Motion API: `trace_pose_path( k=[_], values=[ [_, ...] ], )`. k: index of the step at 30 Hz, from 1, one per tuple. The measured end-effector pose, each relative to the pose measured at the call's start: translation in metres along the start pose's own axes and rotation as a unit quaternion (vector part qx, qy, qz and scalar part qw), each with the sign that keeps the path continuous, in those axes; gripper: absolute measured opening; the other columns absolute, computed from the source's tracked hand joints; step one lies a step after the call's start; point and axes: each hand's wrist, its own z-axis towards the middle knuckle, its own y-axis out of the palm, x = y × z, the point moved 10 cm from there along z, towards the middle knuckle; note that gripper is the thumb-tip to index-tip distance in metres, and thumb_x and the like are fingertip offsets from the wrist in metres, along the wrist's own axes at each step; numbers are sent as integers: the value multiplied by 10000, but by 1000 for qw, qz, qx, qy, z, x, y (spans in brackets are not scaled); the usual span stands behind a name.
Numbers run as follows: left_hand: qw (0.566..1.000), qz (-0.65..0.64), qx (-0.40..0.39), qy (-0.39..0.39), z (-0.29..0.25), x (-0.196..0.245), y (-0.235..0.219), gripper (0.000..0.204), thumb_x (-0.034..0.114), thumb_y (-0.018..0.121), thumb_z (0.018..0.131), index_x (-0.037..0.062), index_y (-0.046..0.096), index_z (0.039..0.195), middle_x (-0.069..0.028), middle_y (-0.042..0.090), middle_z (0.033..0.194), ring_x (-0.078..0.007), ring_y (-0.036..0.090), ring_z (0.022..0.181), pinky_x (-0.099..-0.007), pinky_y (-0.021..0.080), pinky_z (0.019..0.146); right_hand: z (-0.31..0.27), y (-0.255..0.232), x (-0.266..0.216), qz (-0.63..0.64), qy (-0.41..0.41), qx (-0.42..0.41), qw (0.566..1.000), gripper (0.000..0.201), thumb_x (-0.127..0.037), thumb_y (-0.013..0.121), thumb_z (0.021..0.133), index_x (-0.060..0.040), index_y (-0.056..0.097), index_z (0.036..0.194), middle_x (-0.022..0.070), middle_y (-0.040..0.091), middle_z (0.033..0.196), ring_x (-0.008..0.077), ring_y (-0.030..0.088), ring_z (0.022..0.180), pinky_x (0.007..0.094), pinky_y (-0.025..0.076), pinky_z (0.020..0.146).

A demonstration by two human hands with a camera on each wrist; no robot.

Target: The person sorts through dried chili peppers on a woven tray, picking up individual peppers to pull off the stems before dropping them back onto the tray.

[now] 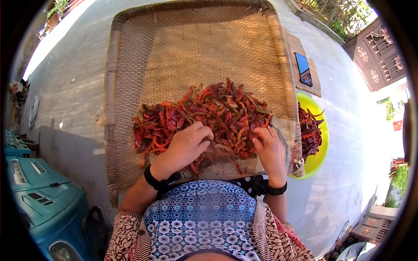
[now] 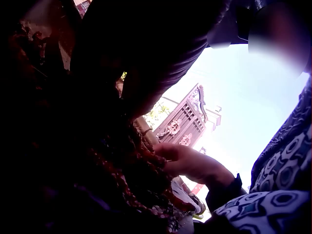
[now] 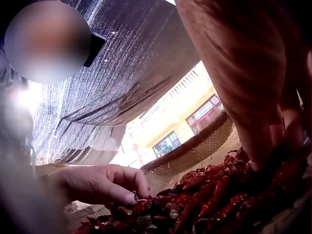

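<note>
Red dried peppers (image 1: 226,108) lie heaped on a woven tray (image 1: 174,52). At the front of the heap, the left hand (image 1: 187,143) has bent fingers; the right wrist view shows this hand (image 3: 102,184) pinching a small pepper piece (image 3: 141,207) between thumb and finger. The right hand (image 1: 271,152) is at the heap's right edge, its bent fingers reaching into the peppers. Both the left wrist view, with this hand (image 2: 195,163), and the right wrist view, with its fingers (image 3: 256,141) down among peppers, leave its grip partly hidden. The left hand's own view is mostly dark.
Right of the tray, a yellow-green basin (image 1: 323,148) holds more red peppers. A phone (image 1: 303,68) lies on cardboard (image 1: 317,89) beside the tray's upper right edge. A teal vehicle (image 1: 48,195) stands at the lower left on the concrete ground.
</note>
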Motion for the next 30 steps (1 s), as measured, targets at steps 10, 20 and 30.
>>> trace_pose_path(
  k=[10,20,30],
  values=[
    [999,-21,-15,-22,3,6,-5,235,146,668,846,71,584,1053,-72,518,1010,-219,577,797,-329,483,713,-1,-22,43,362,135,50,921,117,12,599,875,-15,612,988,3,601,844,53,527,699,214,446,618],
    [1000,17,26,3,-3,3,-9,287,101,636,838,68,579,1118,-89,606,988,-246,615,871,-348,504,759,11,-86,60,164,73,264,948,163,-66,631,878,-36,621,1038,50,569,984,106,536,714,271,458,612],
    [964,-226,135,-49,3,-12,-22,226,59,592,924,30,556,1144,-46,622,954,-128,627,822,-260,514,679,77,59,-30,-41,-173,42,983,198,-170,656,833,-141,638,1029,102,564,982,335,620,843,434,485,689]
  ],
)
